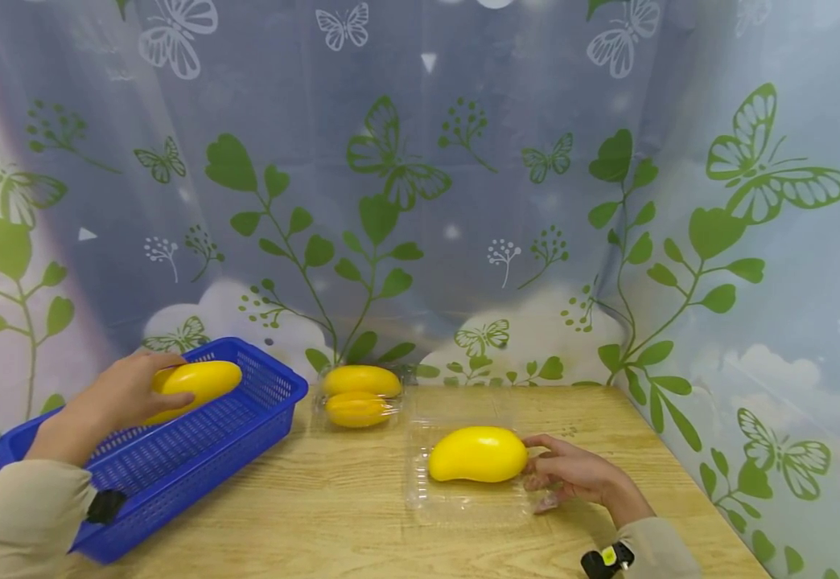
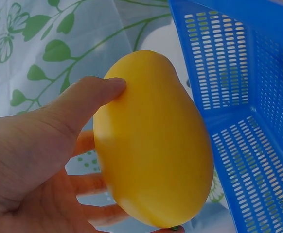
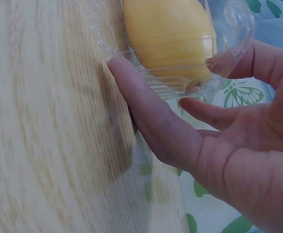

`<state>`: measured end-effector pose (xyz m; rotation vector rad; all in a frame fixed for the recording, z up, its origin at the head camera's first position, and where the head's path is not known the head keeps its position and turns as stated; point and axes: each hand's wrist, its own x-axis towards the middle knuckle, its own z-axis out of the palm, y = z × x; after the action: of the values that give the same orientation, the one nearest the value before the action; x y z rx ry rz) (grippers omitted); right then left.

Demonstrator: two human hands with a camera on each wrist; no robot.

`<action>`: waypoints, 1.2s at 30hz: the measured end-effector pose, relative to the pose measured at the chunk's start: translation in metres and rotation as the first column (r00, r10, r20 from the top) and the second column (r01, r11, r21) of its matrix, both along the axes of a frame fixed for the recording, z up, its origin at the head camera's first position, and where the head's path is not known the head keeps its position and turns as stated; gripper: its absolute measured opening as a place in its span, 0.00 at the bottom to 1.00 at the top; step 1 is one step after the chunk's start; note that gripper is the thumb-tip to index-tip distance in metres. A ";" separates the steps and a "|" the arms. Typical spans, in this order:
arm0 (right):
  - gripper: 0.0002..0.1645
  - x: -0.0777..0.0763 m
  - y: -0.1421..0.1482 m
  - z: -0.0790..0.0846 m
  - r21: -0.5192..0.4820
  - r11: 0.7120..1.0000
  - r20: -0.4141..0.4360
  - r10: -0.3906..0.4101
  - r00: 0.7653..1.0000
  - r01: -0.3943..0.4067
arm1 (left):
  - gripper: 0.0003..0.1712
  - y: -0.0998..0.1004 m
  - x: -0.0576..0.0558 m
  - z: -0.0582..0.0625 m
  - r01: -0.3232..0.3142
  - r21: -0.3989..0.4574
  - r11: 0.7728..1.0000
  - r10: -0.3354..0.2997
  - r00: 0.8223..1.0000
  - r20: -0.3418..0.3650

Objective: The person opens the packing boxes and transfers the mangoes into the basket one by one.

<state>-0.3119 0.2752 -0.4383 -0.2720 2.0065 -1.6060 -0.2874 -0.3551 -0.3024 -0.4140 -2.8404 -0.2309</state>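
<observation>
My left hand (image 1: 119, 394) grips a yellow mango (image 1: 206, 382) over the blue plastic basket (image 1: 203, 486). In the left wrist view the thumb lies on one side of this mango (image 2: 156, 141) and the fingers reach behind it. A second mango (image 1: 478, 454) lies in an open, clear plastic clamshell box (image 1: 463, 511) on the table. With fingers spread and fairly straight, my right hand (image 1: 572, 474) touches the box's right end. Seen from the right wrist, the fingertips (image 3: 119, 65) rest along the clear wall beside the mango.
Behind and left of the open box stands another clear box with two mangoes (image 1: 362, 379) in it, close to the back curtain (image 1: 405, 265). The basket stands on the left of the wooden table (image 1: 304, 515). Curtain also borders the right side.
</observation>
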 end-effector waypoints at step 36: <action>0.42 -0.002 0.002 -0.004 -0.009 1.000 -0.003 -0.003 1.000 0.003 | 0.35 -0.020 -0.020 -0.013 -0.016 -0.024 1.000 0.016 1.000 0.021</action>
<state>-0.3144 0.2774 -0.4421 -0.2750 2.0029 -1.6183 -0.3077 -0.3755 -0.3159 -0.3959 -2.8685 -0.2000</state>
